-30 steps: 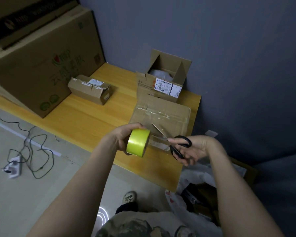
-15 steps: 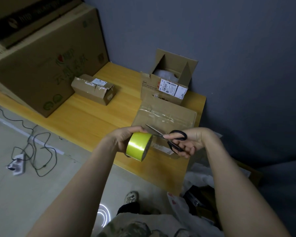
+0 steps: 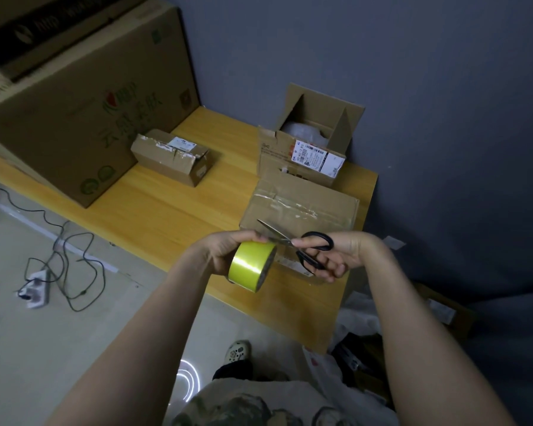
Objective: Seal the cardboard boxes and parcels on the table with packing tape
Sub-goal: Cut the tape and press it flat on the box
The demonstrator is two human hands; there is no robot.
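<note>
Left hand (image 3: 220, 253) grips yellow tape roll (image 3: 251, 265); right hand (image 3: 336, 256) holds scissors (image 3: 302, 244) above near box (image 3: 299, 210), clear-taped. Open box (image 3: 308, 142) on worktop (image 3: 166, 210) unsealed; small parcel (image 3: 170, 156) tape torn, likely left.

Dim, bluish room; a ring of glare on the floor (image 3: 74, 348), edges bowed, corners perhaps soft.

Camouflage top (image 3: 228, 407), perforated clog (image 3: 237, 349) (pale).
</note>
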